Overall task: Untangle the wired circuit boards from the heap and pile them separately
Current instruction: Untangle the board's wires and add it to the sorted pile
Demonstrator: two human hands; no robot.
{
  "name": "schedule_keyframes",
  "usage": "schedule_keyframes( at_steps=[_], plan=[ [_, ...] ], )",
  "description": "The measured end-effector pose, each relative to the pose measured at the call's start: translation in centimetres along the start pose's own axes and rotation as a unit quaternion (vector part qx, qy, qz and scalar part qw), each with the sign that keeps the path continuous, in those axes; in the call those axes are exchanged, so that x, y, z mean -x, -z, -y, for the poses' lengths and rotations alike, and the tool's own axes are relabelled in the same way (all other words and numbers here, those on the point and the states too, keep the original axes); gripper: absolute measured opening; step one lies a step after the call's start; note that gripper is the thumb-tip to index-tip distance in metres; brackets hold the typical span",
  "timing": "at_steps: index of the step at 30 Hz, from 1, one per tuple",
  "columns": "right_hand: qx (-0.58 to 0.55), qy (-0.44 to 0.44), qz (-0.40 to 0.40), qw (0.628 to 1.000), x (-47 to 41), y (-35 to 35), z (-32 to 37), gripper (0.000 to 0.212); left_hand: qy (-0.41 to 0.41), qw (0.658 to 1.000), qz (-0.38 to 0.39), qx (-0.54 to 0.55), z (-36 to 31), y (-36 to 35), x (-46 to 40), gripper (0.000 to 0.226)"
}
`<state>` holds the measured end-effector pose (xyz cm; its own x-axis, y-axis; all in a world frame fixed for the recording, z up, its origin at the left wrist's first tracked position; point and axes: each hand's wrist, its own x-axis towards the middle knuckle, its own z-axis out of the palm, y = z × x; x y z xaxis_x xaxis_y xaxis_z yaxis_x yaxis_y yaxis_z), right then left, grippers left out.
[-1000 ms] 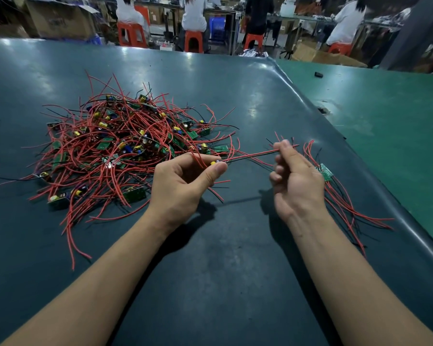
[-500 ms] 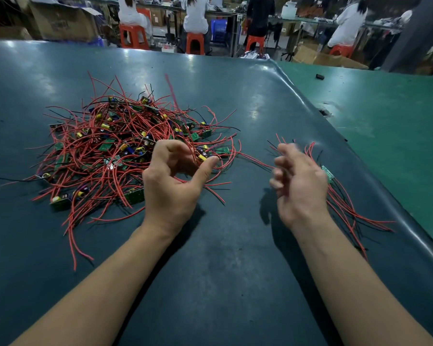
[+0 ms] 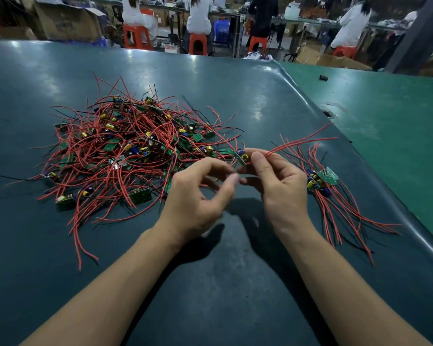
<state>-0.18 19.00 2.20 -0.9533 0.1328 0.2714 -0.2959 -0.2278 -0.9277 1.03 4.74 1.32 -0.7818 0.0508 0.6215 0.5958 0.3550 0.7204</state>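
Note:
A heap of small green circuit boards with tangled red and black wires (image 3: 125, 151) lies on the dark table (image 3: 210, 283), left of centre. My right hand (image 3: 280, 188) pinches one circuit board (image 3: 242, 156) by its red wires (image 3: 298, 142), which stick out up and to the right. My left hand (image 3: 198, 196) is curled just left of that board. Its thumb and forefinger tips are blurred right below the board, and contact is unclear. A separate pile of untangled boards (image 3: 323, 179) lies to the right of my right hand, its wires trailing toward me.
The dark mat's raised right edge (image 3: 360, 156) borders a green table (image 3: 398, 116) bearing a small black object (image 3: 323, 77). Beyond the far edge, people sit on orange stools (image 3: 198, 44) among cardboard boxes (image 3: 68, 21).
My left hand drew a board out of the heap's right edge and brought it rightward. My right hand moved in from the separate pile and took hold of its wires.

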Motion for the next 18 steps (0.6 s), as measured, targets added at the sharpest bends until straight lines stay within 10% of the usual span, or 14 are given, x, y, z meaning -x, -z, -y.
schedule_keyframes(
  at_steps=[4,18],
  plan=[
    [0.060,0.036,0.079,0.994,0.38,-0.21,-0.13,0.017,0.180,0.972,0.013,0.153,-0.45,-0.05,-0.38,0.030],
    [-0.010,-0.101,-0.033,0.994,0.34,-0.71,-0.65,0.012,0.197,0.955,0.048,0.214,0.11,-0.05,-0.52,0.011]
  ],
)
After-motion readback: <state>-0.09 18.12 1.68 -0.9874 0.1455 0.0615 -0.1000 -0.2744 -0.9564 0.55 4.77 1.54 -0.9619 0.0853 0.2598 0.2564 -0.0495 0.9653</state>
